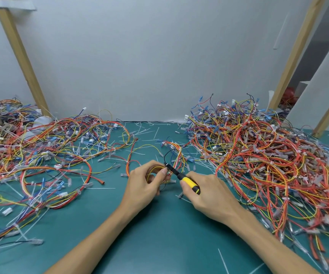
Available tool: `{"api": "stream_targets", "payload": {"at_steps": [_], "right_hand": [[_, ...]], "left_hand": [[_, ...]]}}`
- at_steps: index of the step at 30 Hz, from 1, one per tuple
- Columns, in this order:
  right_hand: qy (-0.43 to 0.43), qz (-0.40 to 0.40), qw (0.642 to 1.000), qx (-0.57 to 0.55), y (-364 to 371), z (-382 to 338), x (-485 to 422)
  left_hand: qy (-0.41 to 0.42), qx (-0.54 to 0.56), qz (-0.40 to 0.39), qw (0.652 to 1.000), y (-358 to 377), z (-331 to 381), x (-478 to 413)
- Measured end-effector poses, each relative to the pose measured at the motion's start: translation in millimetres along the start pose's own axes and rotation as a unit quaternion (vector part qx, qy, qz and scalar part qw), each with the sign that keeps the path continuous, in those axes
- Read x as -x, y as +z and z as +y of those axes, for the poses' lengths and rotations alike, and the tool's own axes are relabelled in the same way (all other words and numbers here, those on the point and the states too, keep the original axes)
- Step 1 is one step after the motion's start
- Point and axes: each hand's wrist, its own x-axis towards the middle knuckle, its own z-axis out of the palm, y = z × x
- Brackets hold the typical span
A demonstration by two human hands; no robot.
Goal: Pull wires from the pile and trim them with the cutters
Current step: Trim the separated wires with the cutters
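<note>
My left hand (pixel 145 184) pinches a small bundle of yellow, orange and black wires (pixel 176 155) at the table's middle, its loop curling under the fingers. My right hand (pixel 205 191) grips the yellow-and-black cutters (pixel 188 180), whose dark jaws point up-left and touch the bundle right beside my left thumb. A tall pile of tangled red, orange, yellow and blue wires (pixel 258 155) lies to the right. A flatter spread of wire harnesses (pixel 51 147) covers the left side.
The green mat (pixel 159 234) shows bare between my forearms. White cable-tie offcuts (pixel 145 133) are scattered at the back and front of the mat. Wooden struts (pixel 21 56) lean against the grey wall on both sides.
</note>
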Motion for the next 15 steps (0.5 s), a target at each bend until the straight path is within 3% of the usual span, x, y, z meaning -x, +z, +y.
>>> {"api": "stream_targets", "payload": {"at_steps": [4, 10, 15], "right_hand": [[0.034, 0.078, 0.996, -0.016, 0.8, 4.9, -2.9], [0.074, 0.198, 0.973, -0.094, -5.8, 18.3, -8.8], [0.058, 0.212, 0.969, -0.113, -3.6, 16.5, -9.3]], "left_hand": [[0.097, -0.182, 0.0, 0.978, 7.4, 13.6, 10.3], [0.252, -0.296, -0.208, 0.897, 42.1, 34.5, 39.8], [0.314, -0.401, -0.269, 0.817, 34.4, 27.1, 29.6]]}}
